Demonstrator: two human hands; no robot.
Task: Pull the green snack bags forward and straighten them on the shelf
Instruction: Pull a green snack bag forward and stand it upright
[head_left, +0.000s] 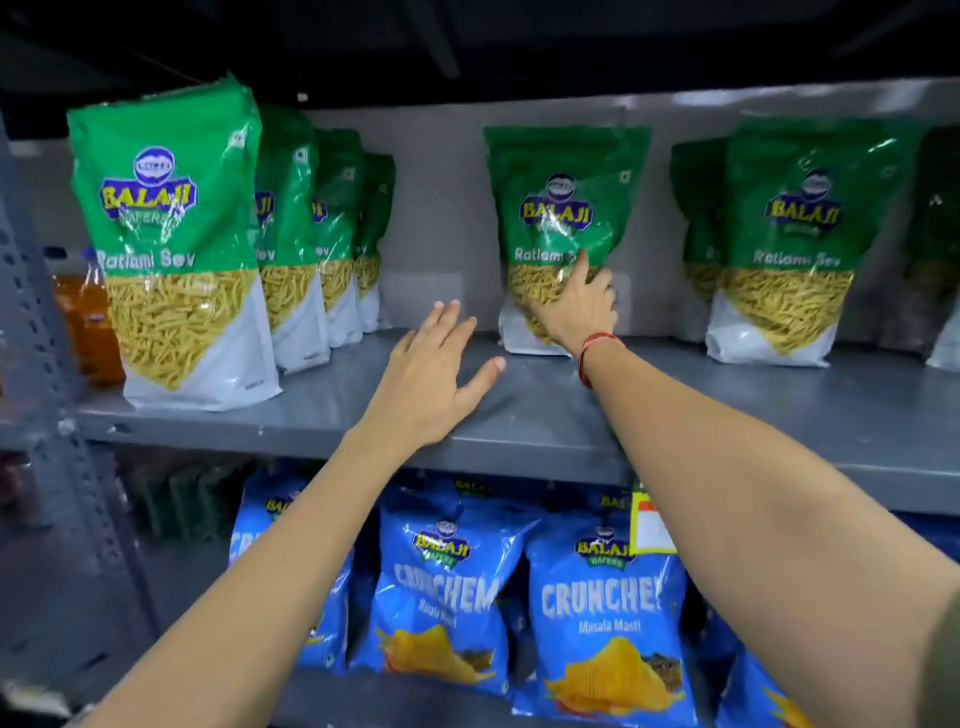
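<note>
Green Ratlami Sev bags stand on a grey metal shelf (519, 415). The left row (171, 244) reaches the front edge, with several bags behind it. A single middle bag (563, 208) stands far back against the rear wall. My right hand (579, 306) presses on its lower front, fingers wrapping its right side. My left hand (431, 374) hovers flat over the bare shelf to the left of that bag, fingers spread, holding nothing. A right group of bags (789, 234) stands further back than the left row.
Blue Crunchem bags (608, 613) fill the shelf below. A bottle of orange liquid (88, 322) stands behind the left upright post (47, 364). A yellow price tag (652, 525) hangs from the shelf's front lip.
</note>
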